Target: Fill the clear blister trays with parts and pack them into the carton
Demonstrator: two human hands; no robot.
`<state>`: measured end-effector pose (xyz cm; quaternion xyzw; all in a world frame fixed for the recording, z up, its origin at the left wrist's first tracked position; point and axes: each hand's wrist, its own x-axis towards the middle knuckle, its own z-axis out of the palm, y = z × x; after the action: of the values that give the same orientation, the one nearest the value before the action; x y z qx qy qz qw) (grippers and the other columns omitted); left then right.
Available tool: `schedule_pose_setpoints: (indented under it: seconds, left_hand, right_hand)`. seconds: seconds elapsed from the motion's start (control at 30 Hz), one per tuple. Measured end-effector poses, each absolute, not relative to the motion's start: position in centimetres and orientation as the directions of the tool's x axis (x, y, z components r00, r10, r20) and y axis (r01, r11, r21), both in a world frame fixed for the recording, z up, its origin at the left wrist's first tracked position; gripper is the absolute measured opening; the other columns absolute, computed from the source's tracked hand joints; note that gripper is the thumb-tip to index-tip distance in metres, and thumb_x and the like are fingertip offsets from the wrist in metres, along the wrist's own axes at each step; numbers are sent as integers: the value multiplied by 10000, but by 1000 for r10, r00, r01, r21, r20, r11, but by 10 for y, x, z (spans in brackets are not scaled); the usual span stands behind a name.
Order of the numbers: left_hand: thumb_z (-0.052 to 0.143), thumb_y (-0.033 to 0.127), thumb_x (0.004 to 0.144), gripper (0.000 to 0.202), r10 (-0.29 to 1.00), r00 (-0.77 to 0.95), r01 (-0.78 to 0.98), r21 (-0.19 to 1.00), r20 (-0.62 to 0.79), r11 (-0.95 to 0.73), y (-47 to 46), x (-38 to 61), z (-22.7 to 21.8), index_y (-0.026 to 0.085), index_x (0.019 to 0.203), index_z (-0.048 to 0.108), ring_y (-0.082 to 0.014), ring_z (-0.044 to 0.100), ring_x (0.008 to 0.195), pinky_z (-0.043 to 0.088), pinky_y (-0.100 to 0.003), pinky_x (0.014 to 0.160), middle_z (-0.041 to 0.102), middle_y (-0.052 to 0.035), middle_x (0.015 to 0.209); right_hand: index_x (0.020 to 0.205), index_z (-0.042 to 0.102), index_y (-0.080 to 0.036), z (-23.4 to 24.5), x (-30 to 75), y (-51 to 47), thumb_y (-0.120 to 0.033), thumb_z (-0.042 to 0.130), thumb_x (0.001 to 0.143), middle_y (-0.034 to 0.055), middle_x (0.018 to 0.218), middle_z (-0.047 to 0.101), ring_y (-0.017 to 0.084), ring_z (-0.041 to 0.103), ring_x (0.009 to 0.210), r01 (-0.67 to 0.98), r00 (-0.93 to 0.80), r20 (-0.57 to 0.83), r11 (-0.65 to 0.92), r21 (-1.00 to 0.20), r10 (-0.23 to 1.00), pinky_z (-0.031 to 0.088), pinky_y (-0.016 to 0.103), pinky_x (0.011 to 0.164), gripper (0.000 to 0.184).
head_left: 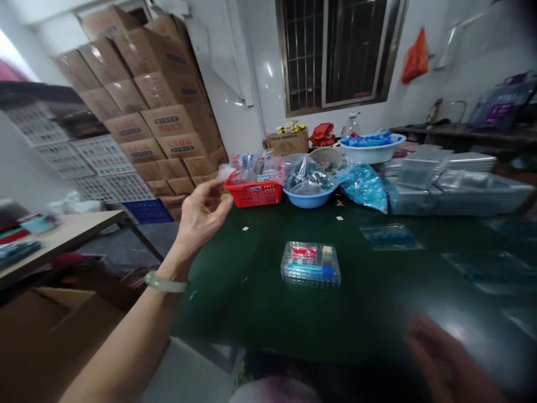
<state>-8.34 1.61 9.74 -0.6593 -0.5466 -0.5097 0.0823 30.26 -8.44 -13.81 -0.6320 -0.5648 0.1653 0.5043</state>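
My left hand (203,210) reaches out at the left edge of a red plastic basket (255,195), thumb and fingers apart, nothing visible between them. Whether the fingertips touch the rim, I cannot tell. Small items in clear wrapping fill the basket. In the middle of the green table lies a closed clear plastic box (310,264), holding a blue pen, a red piece and a small pale piece. Low at the right, my right hand (451,358) hovers over the table edge, dim and blurred; its fingers are smeared.
A blue basin (308,198) with bagged items, a blue patterned bag (364,186) and stacks of clear plastic trays (444,190) line the far side. Behind stands a white basin (373,152) of blue items. Flat clear lids (390,237) lie at right. Cartons (172,126) are piled behind left.
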Motion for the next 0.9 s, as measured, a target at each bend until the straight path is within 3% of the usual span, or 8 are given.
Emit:
schedule_pose_setpoints:
  seconds: [0.1,0.2,0.37,0.47,0.63,0.73,0.9]
  left_hand:
    - [614,416,754,436,851,3,811,497,525,-309,35,-110,56,166,1106,552,-217,604,923,496,-381,831,630,-77,1022]
    - [640,482,708,633,925,239,821,447,295,-355,54,-95,17,165,1228,469,-267,515,1099,420,-444,930,536,-123,1214]
    - [708,661,452,1147,814,579,792,268,-44,-548,91,-27,-23,235,1400,223,-436,185,1301,181,-660,970,266,-194,1426]
    - [724,648,386,1235,723,664,747,230,-192,-624,107,-1,-35,284,1414,145,-461,236,1260,203,-661,934,266,-189,1415]
    - [748,514,367,1197,731,673,737,186,-115,-649,103,0,-43,283,1404,196,-377,445,1040,336,-542,862,436,-143,1213]
    - [748,435,366,1140,769,638,758,211,-44,-617,89,-16,-41,281,1386,263,-356,466,965,352,-501,845,477,-111,1117]
    - [709,375,385,1093,830,556,817,215,-48,-535,66,-55,-40,257,1383,280,-379,455,995,339,-505,850,468,-117,1135]
  right_hand:
    - [1173,471,-362,-132,266,-55,-446,488,775,75,1054,608,294,610,929,614,144,414,247,-750,899,541,468,753,407]
    - [1248,412,-307,-131,249,-27,-410,471,811,85,1163,556,276,558,1048,670,38,367,249,-699,930,488,473,859,453]
    - [1349,314,-209,-138,234,10,-399,457,823,124,1255,517,296,469,1176,768,-28,236,172,-617,971,385,524,949,578]
    - [1366,298,-186,-140,223,19,-384,478,805,129,1258,519,294,457,1189,776,-41,172,140,-615,984,362,509,969,622]
    - [1366,295,-207,-140,211,19,-346,492,797,106,1281,499,275,441,1203,758,-45,172,146,-636,984,336,490,989,618]
    - [1355,302,-214,-138,201,18,-309,494,792,88,1285,500,257,439,1203,725,-81,161,169,-668,984,330,484,993,603]
    - [1297,387,-220,-123,165,14,-226,534,736,70,1280,515,246,457,1183,674,-187,200,274,-686,962,334,459,993,580]
